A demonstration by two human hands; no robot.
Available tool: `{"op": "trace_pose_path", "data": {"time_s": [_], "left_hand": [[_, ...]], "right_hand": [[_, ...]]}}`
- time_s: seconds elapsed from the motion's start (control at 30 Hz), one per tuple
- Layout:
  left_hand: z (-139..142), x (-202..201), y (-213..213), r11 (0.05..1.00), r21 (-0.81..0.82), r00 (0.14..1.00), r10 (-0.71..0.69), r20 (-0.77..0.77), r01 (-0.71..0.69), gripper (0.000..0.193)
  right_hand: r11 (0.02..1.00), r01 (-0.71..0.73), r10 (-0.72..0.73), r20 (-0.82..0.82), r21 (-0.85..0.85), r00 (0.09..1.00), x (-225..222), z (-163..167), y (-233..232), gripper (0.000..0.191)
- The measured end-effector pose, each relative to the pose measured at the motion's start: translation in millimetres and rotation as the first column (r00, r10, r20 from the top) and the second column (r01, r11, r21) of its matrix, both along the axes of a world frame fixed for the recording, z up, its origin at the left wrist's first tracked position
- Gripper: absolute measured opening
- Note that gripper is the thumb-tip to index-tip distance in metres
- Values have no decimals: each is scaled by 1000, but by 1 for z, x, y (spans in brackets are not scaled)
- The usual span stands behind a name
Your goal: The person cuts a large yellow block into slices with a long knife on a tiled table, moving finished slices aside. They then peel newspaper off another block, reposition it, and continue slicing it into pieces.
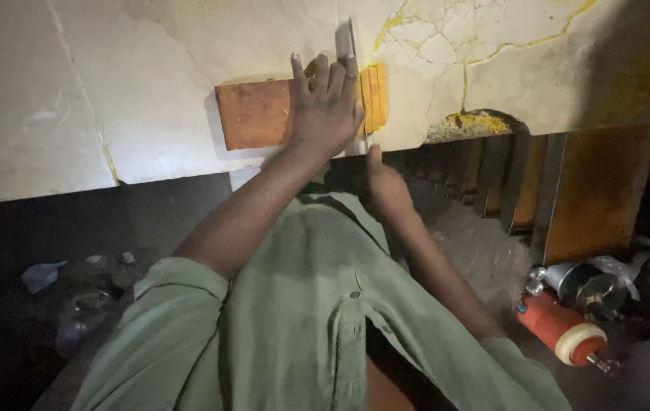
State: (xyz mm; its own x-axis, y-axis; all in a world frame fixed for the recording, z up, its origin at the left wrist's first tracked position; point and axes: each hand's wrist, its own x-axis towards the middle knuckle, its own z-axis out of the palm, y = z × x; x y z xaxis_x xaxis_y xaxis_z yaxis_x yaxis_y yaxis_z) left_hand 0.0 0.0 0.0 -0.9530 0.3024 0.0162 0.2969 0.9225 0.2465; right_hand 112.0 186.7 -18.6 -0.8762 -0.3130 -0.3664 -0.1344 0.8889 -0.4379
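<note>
The orange-brown block (252,114) lies on the cracked marble counter (73,91), close to its near edge and roughly midway along the stretch in view. Its long axis runs left to right, parallel with that edge. At its right end several thin yellow-orange slices (374,97) stand side by side, already parted from the main piece.

The left hand (325,106) rests flat on the right part of the block, fingers spread and pointing toward the far edge of the counter, pressing the block down rather than gripping round it. It is the hand nearer the block, in full contact with it.

The right hand (386,190) sits lower, just off the counter's near edge, curled round what looks like the handle of a knife (349,57), though the handle itself is hidden. The blade runs away from the person, across the block's long axis, between the left fingertips and the slices, so the cutting line lies just beside the holding fingers.

Yellow crumbs (469,122) are heaped in a notch at the near edge to the right. Below the counter on the right stand a red cylinder with a white cap (561,327) and a metal pot (587,285)
</note>
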Motion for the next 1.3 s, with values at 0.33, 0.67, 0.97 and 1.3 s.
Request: {"op": "trace_pose_path", "data": {"time_s": [0.33, 0.67, 0.97, 1.3], "left_hand": [[-23, 27, -34, 994, 106, 983, 43, -178, -25, 64], [-29, 1, -30, 998, 56, 997, 23, -70, -19, 74], [-14, 25, -32, 998, -2, 979, 60, -194, -61, 69], [-16, 17, -37, 998, 32, 997, 64, -44, -63, 69]], "right_hand": [[994, 100, -96, 76, -51, 992, -38, 62, -70, 73], [998, 13, -8, 88, -58, 996, -4, 21, -40, 65], [996, 82, -80, 107, -19, 991, -59, 55, -62, 61], [999, -10, 16, 153, -39, 988, 39, 32, -19, 57]]}}
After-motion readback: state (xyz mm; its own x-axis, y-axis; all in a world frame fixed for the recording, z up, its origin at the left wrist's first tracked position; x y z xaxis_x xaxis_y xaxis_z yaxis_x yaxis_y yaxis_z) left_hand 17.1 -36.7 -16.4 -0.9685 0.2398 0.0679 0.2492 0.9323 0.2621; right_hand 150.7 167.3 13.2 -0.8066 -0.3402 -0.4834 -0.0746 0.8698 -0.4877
